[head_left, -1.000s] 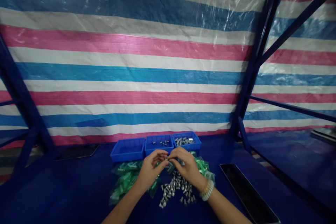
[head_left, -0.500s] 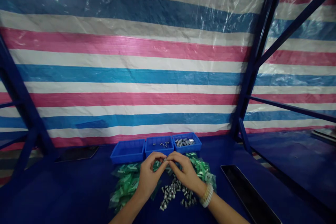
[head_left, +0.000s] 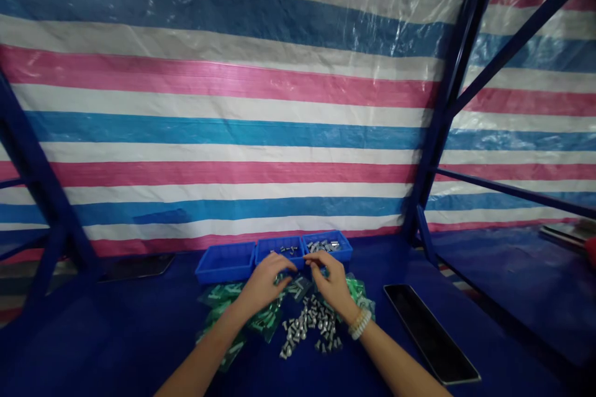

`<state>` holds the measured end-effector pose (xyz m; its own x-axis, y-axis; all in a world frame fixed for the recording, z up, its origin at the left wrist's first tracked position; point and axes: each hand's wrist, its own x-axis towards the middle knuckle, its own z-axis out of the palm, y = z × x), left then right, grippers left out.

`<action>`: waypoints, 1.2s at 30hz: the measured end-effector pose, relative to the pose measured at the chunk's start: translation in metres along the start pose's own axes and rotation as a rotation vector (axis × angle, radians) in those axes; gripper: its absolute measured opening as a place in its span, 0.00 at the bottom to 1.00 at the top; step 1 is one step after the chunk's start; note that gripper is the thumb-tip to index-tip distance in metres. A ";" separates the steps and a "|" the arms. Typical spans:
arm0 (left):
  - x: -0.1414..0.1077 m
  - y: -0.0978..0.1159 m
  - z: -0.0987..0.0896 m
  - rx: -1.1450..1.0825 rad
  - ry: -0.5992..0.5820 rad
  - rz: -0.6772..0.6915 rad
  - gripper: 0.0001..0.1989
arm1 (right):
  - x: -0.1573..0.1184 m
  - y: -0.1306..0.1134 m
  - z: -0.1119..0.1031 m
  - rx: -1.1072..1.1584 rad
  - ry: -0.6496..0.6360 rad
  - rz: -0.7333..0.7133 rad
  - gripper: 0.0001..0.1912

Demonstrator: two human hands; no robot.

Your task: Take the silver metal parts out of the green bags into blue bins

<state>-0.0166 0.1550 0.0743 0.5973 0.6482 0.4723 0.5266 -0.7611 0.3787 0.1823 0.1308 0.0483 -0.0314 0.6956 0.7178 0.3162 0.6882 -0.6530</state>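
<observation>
My left hand (head_left: 266, 278) hovers at the front of the middle blue bin (head_left: 261, 262), which holds a few small screws. Its fingers are curved, with a gap between thumb and forefinger, and I see nothing in them. My right hand (head_left: 331, 282) reaches to the front edge of the right blue bin (head_left: 347, 254), where short metal cylinders (head_left: 323, 246) lie. Thumb and forefinger are apart there too. Below and between the hands, loose metal screw-like pieces (head_left: 302, 325) are heaped on the blue table. Small green plastic bags (head_left: 267, 317) lie under both wrists.
A third blue bin (head_left: 226, 262) stands at the left of the row. A dark phone-like slab (head_left: 431, 332) lies on the right, another dark flat device (head_left: 137, 265) at the back left. Blue metal posts (head_left: 433, 136) frame a striped plastic sheet (head_left: 233, 136).
The fingertips were pinched together around a tiny piece; now the hands are apart and further forward by the bins. No piece shows between them. The view has shifted slightly.
</observation>
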 end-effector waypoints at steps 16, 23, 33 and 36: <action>-0.030 0.023 0.001 -0.132 -0.207 -0.118 0.02 | -0.001 -0.013 0.001 -0.007 -0.050 -0.064 0.14; -0.025 0.025 0.003 -0.587 0.177 -0.303 0.07 | -0.004 -0.023 0.005 0.075 -0.243 -0.139 0.14; -0.026 0.030 0.005 -0.625 0.210 -0.318 0.08 | -0.004 -0.029 0.004 0.105 -0.211 -0.137 0.05; -0.027 0.032 0.012 -0.649 0.246 -0.297 0.10 | -0.003 -0.033 0.001 0.080 -0.192 -0.142 0.04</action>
<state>-0.0091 0.1132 0.0644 0.2934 0.8625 0.4124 0.1369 -0.4648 0.8748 0.1709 0.1069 0.0673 -0.2526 0.6119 0.7495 0.2201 0.7906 -0.5714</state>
